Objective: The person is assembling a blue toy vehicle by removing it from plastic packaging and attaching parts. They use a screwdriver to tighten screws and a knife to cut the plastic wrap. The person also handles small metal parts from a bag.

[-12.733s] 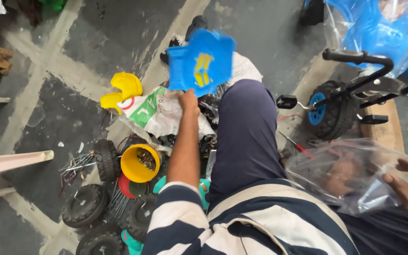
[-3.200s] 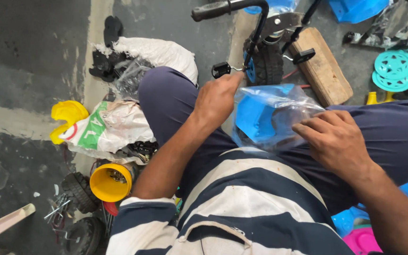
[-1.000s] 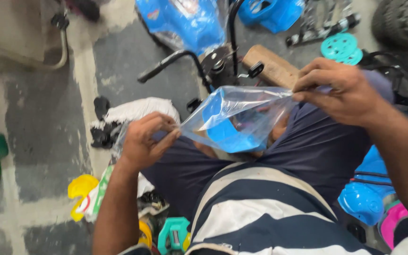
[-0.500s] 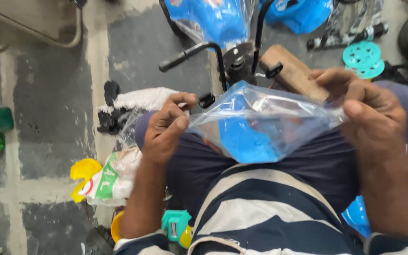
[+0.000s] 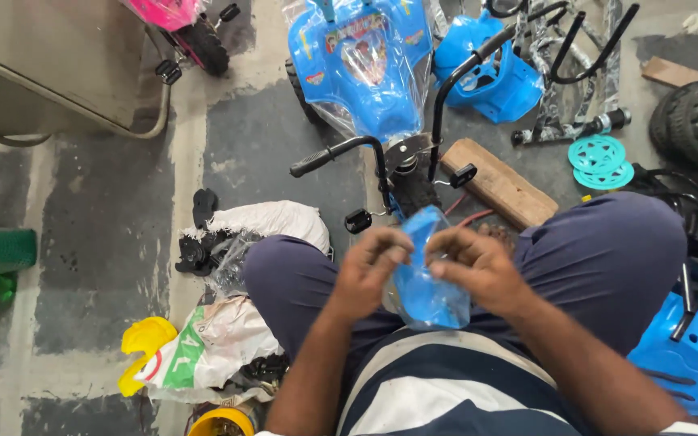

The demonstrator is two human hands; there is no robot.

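The clear plastic bag (image 5: 428,278) with the blue plastic part (image 5: 423,291) inside it is now gathered small between the 2 hands, where half a second ago it was stretched wide and flat across the lap; the hands have come together at the middle, over the thighs, and the bag hangs bunched between them. The left hand (image 5: 369,270) pinches the bag's upper edge with fingers closed on the film; the right hand (image 5: 478,270) grips the other side, fingers curled tight on the same bunch, thumb near the left hand's fingertips. The view has also tilted up, so a blue ride-on toy body (image 5: 361,60) wrapped in film and a black handlebar (image 5: 341,153) show ahead on the floor; by my reading, the wrapping is being closed or twisted about the part; a wooden block (image 5: 498,184) lies just beyond the right knee.
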